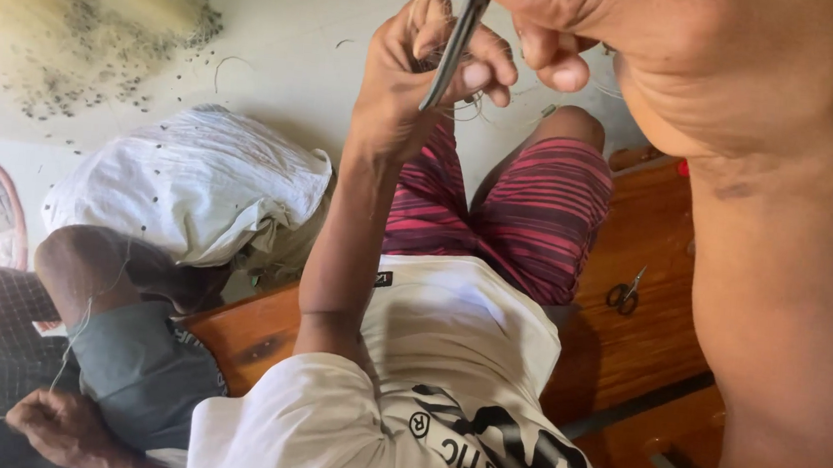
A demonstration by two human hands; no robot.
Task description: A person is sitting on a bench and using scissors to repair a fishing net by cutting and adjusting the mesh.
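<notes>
White, lumpy sack (193,182) sits on the pale floor left of the wooden bench (644,361), beside another person's knee, while small scissors (625,292) lie on the bench planks to the right. Up above the striped shorts (527,213), the left hand (430,67) is curled narrow around a slim dark tool (457,39) – thumb pressed against it. The right hand (542,26) pinches the tool's upper end, fingers closed, with fine thread (491,106) trailing just beneath both hands.
</notes>
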